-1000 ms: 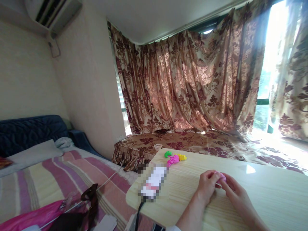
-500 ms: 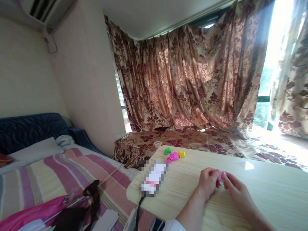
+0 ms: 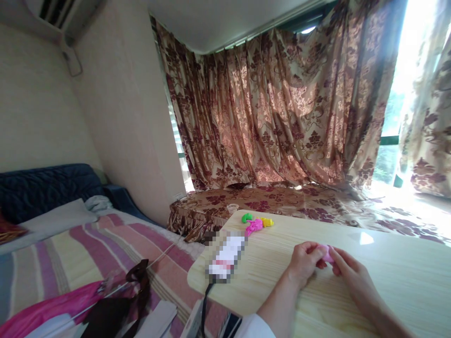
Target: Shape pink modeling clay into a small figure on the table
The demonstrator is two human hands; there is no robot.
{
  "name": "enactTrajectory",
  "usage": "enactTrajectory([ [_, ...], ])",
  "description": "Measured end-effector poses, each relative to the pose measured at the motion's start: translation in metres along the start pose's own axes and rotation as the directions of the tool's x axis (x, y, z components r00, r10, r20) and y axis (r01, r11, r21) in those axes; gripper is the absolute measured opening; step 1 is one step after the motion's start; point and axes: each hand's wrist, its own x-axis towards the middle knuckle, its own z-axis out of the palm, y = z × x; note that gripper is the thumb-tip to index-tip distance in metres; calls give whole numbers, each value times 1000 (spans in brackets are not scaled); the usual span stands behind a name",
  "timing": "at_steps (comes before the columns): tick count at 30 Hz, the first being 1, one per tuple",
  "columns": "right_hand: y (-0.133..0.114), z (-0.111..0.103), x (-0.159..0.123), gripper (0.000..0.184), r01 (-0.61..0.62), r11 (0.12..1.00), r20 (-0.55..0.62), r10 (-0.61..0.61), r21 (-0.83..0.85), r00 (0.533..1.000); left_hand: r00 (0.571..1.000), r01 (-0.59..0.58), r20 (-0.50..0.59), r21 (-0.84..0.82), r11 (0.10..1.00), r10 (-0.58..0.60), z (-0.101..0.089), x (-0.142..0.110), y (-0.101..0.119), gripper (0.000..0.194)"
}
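Where the left hand (image 3: 306,260) and right hand (image 3: 348,269) meet over the table (image 3: 405,272), a small pale pink lump (image 3: 328,254) is held between their fingertips, in from the far edge and well right of the far left corner; whether it touches the tabletop cannot be told. The left hand has thumb and fingers closed on the lump's left side. The right hand pinches the lump from the other side, thumb and fingers nearly together with only the lump in the gap. By the far left corner lie three pieces: a green curl (image 3: 247,218) nearest the corner, a bright pink piece (image 3: 255,226) with thin strands, and a yellow piece (image 3: 268,222) just beside the pink one. Near the left edge rests a flat object (image 3: 227,256) blurred by pixelation, with a black cable (image 3: 204,303) running off by the near left corner. Past the far left corner a clear cup (image 3: 232,208) stands on the patterned ledge cover (image 3: 204,209), and left of the table spreads a striped bed cover (image 3: 123,244)
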Motion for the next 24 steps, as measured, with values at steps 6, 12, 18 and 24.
enactTrajectory([
  [6,3,0,0,42,11,999,-16,-10,35,1000,999,7,-44,-22,1000,-8,3,1,-3,36],
  [12,0,6,1,59,47,994,-9,-46,94,999,994,-21,-110,-4,1000,20,2,4,-7,34],
  [18,8,-1,4,48,57,997,7,-57,45,998,996,-15,-93,41,999,18,2,1,-9,31],
  [24,16,-3,9,50,-75,971,8,75,227,997,998,21,-61,-13,1000,-22,4,-1,-4,37],
])
